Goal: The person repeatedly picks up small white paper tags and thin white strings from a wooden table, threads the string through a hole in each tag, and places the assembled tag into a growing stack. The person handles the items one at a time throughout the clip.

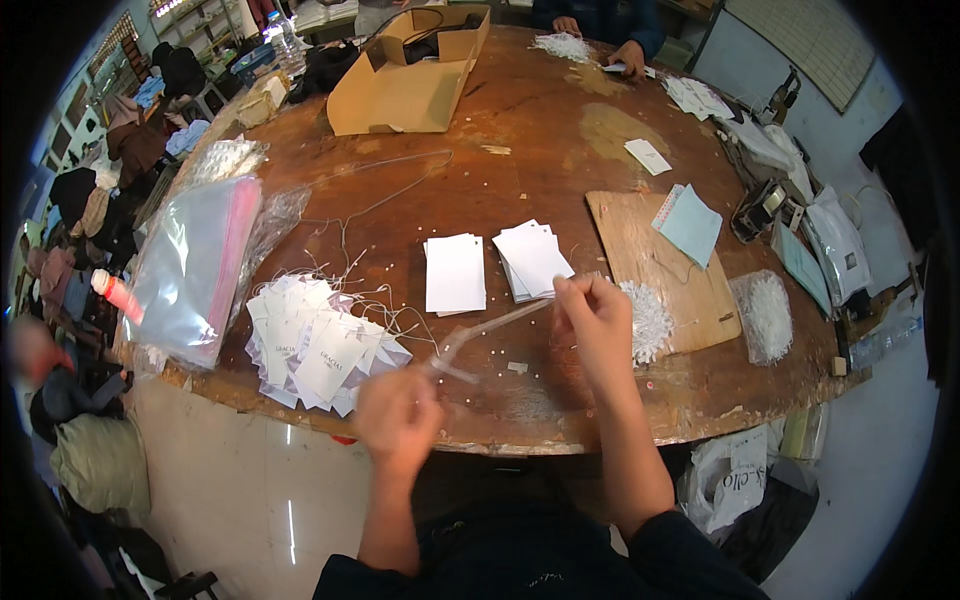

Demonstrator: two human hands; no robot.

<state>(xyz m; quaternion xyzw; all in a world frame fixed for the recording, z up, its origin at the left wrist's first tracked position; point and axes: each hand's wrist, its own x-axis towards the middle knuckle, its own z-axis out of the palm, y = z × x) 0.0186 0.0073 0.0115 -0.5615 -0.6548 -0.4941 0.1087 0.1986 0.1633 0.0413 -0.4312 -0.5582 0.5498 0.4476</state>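
Right hand [598, 312] pinching end of thin pale strand [498, 322], fingertips closed together. Strand stretching above brown table [520, 180] toward left hand [398, 415]. Left fingers curling inward, pretty blurry tbh, can't tell if they're gripping. Two white card stacks [455, 275] sitting just beyond strand, strung tag pile [315, 350] lying near left hand, white string bundle [650, 322] lying beside right.

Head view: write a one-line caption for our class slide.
Left hand and right hand, a pale strand between them, over a wooden table with strung tags and white card stacks.
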